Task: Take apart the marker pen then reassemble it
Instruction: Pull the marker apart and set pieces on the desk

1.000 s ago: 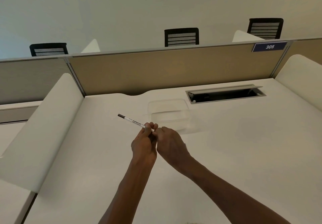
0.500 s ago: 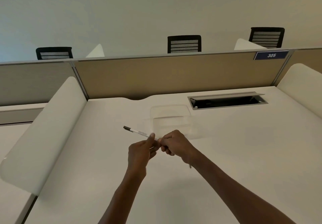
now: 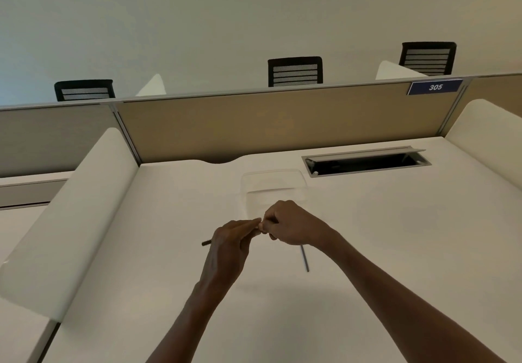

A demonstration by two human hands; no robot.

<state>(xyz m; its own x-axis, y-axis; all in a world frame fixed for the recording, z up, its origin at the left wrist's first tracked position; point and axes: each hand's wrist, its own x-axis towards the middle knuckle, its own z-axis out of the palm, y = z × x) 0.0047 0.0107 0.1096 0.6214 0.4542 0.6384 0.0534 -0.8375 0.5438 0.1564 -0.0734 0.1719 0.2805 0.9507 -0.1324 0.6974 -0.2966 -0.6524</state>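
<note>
Mid-bench [image 3: 367, 249], left hand [image 3: 228, 246] and right hand [image 3: 293, 225] grip closed on marker pen [image 3: 207, 242]; hard tug could fling parts.

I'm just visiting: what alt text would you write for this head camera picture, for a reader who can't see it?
Two bare hands, left hand and right hand, meet fingertip to fingertip over a white desk, gripping a thin marker pen. A slim grey rod pokes out below the right hand; a clear plastic container sits behind.

A dark blue plate [image 3: 435, 87] at the partition's [image 3: 254, 125] top right corner is displaying the number "305" in white. Nothing else is reading legibly.
</note>
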